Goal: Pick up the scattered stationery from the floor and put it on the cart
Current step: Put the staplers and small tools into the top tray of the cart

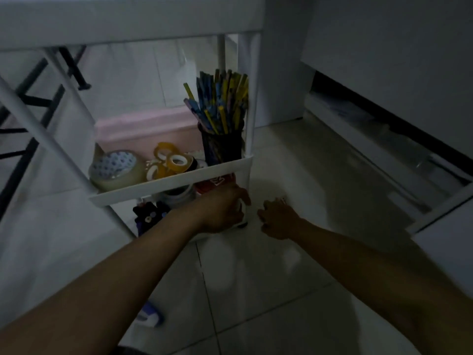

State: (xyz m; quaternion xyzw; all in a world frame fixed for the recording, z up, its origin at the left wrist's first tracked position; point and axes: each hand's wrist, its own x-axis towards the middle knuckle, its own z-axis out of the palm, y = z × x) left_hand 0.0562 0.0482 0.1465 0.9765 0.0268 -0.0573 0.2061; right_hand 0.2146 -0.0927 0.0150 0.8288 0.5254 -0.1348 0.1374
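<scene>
Nearest the camera, two bare forearms run up from the bottom corners of the frame toward its middle. Low in the frame, left of centre, a small blue and white object (pixel 150 314) lies on the pale tiled floor (pixel 256 290) just beside the left forearm; blur hides what it is.

The left hand (pixel 222 210), at the centre of the frame, reaches in at the lower tier of the white cart (pixel 169 184), its fingers curled around something pale at the cart's corner post, though the dim light does not show what it grips. Just right of it, the right hand (pixel 277 217) hovers low over the floor with fingers bent, something small and reddish at its fingertips; whether it pinches that cannot be told.

Behind the left hand, on the lower tier, sit a red item (pixel 217 181), a white jar (pixel 179 196) and a dark bundle (pixel 149 217). On the middle tier above stand a large roll of clear tape (pixel 116 169) at left, several small yellow tape rolls (pixel 170 161) beside it, and a dark cup of pens and pencils (pixel 221 119) at the right corner. A pink box (pixel 146 129) stands behind them.

Farther off, a white tabletop (pixel 128 19) spans the upper left of the frame, and white cabinets (pixel 384 47) fill the upper right.
</scene>
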